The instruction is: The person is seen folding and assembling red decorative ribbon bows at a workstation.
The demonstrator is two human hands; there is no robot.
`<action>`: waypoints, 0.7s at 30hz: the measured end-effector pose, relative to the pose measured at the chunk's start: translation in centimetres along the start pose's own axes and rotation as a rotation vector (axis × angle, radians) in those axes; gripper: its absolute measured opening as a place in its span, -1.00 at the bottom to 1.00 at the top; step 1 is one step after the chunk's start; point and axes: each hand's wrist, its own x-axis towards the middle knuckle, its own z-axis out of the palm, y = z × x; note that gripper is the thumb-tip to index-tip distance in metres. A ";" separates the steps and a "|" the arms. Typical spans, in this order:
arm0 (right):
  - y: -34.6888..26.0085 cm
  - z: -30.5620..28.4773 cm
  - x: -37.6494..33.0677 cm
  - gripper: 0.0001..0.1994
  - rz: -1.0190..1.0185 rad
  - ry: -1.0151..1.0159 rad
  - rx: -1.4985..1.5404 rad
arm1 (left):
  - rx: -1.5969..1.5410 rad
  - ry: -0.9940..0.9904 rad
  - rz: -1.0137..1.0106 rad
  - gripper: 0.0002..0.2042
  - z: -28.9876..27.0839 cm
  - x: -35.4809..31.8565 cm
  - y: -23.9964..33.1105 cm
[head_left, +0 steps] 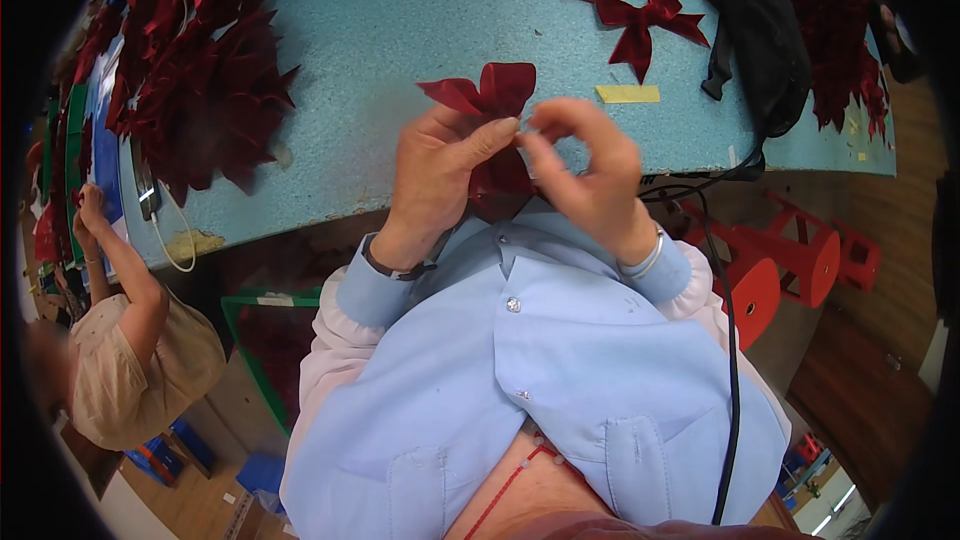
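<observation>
A dark red velvet bow (508,86) is held upright above the near edge of the table. My left hand (437,162) is closed on it, thumb and fingers pinching near its middle. Close beside the thumb, my right hand (590,165) has its thumb and forefinger brought together at the bow's centre. Whether something small sits between those right fingertips is too blurred to make out. The bow's lower part hangs below the hands toward my shirt. Farther off to the right, a finished-looking red bow (645,22) lies on the table, joined to a strip of ribbon.
A large heap of red bows (215,90) covers the table's left side, near a phone (146,190) with a white cable. A black bag (755,35) and yellow strip (628,94) lie right. Red stools (750,290) stand below right. A co-worker (140,360) works at left.
</observation>
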 end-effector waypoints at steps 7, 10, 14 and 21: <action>-1.3 -2.0 3.8 -0.69 0.067 -0.195 0.067 | 0.137 -0.081 -0.078 -0.81 0.8 -1.6 1.2; -1.3 -2.4 4.0 -0.72 0.297 -0.438 0.286 | 0.175 -0.115 -0.103 -0.80 1.4 -2.0 0.8; -0.5 -3.1 3.8 -0.81 0.287 -0.564 0.201 | 0.309 -0.152 -0.107 -0.78 1.7 -1.7 0.2; 1.1 -3.3 3.6 -0.90 0.293 -0.463 0.228 | 0.447 -0.163 -0.066 -0.79 2.5 -0.9 0.0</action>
